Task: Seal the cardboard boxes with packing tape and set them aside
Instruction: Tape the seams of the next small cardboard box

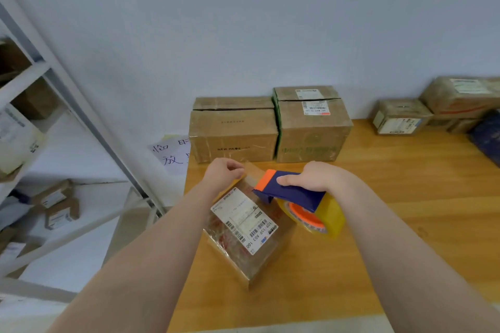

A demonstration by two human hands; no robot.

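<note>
A small cardboard box [244,235] with a white shipping label lies on the wooden table [378,224], near its left edge. My left hand [223,174] pinches the free end of the tape strip [253,170] at the box's far end. My right hand [316,177] grips the blue and orange tape dispenser [289,192], which carries a yellowish tape roll [322,217] and sits over the box's far right corner.
Two larger cardboard boxes [234,130] [312,124] stand side by side against the wall behind my hands. Several more boxes [400,116] are piled at the back right. A white metal shelf [40,143] with parcels stands to the left of the table.
</note>
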